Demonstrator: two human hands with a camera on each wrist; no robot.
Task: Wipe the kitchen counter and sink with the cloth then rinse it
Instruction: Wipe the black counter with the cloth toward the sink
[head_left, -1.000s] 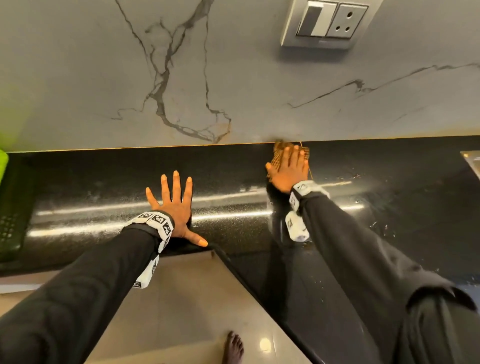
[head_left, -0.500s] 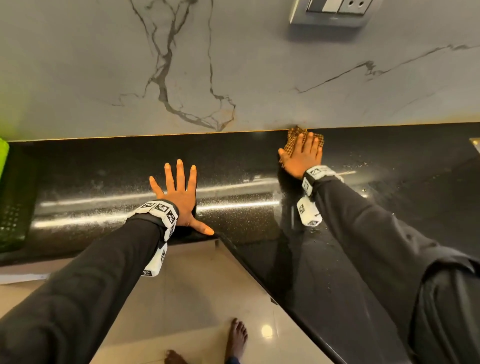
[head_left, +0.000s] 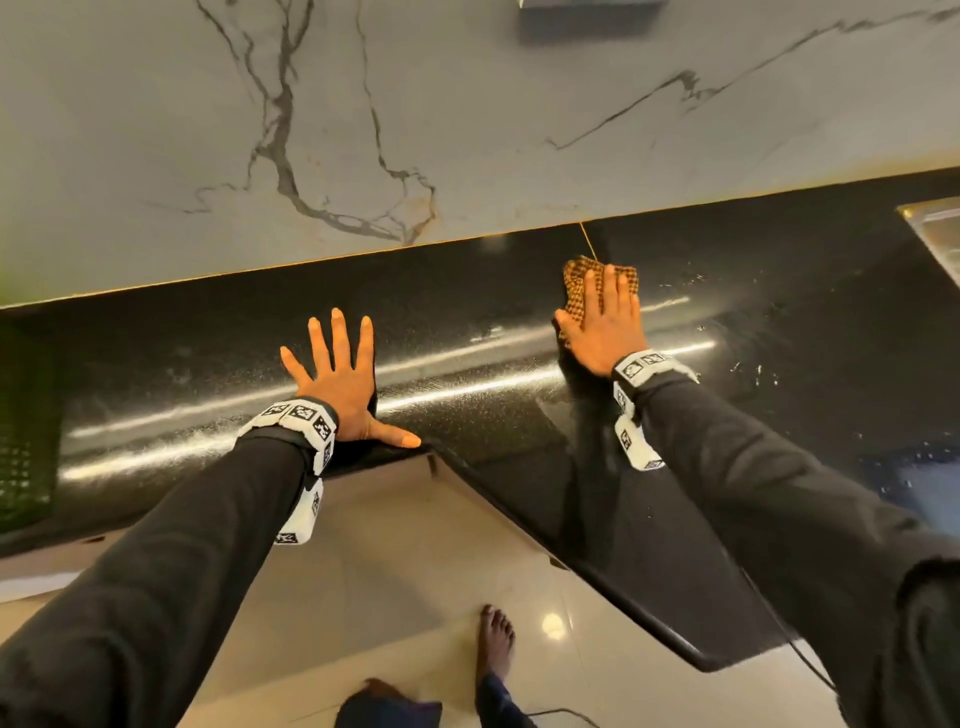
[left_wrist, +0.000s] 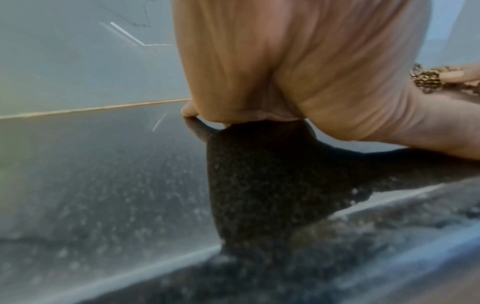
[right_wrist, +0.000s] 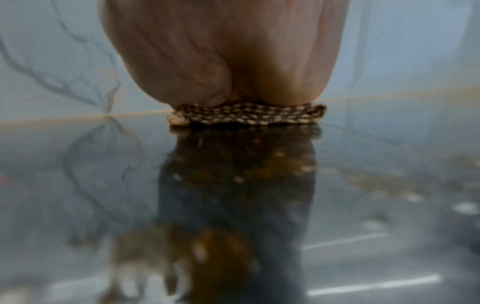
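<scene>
On the counter (head_left: 467, 322), the flat right hand (head_left: 605, 322) presses the cloth (head_left: 576, 283) — mostly hidden.

Long black sleeves (head_left: 171, 561) down to both wrists. White wristbands (head_left: 304, 418) printed with black square marker patterns on each wrist, with a white marker-printed block (head_left: 636, 447) hanging below each band. Bare foot (head_left: 496, 642) at 6 o'clock, beside a dark blue trouser leg (head_left: 501, 701).

Left hand (head_left: 340, 382) flat on counter (head_left: 467, 332); right hand (head_left: 602, 325) on cloth (head_left: 576, 283), near backsplash (head_left: 467, 130).
</scene>
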